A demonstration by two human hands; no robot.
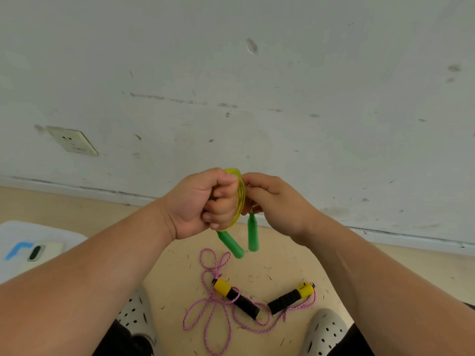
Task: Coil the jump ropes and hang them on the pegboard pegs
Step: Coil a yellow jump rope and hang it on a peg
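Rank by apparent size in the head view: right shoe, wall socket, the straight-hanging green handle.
1. right shoe
2. wall socket
3. green handle, held nearer the camera, so true size unsure.

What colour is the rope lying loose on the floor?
Pink and purple braid, on the floor rope with yellow-and-black handles; the head view shows it.

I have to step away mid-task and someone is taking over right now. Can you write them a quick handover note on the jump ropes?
Left grip: fist around the coiled translucent yellow plastic jump rope; its two green handles dangle below.
Right grip: pinches the same rope just above one handle.
Pink braided jump rope with yellow-and-black handles lies loose on the beige floor.
Done: yellow rope looks coiled.
Left: hang it, then coil and hang the pink one. No pegboard in view.
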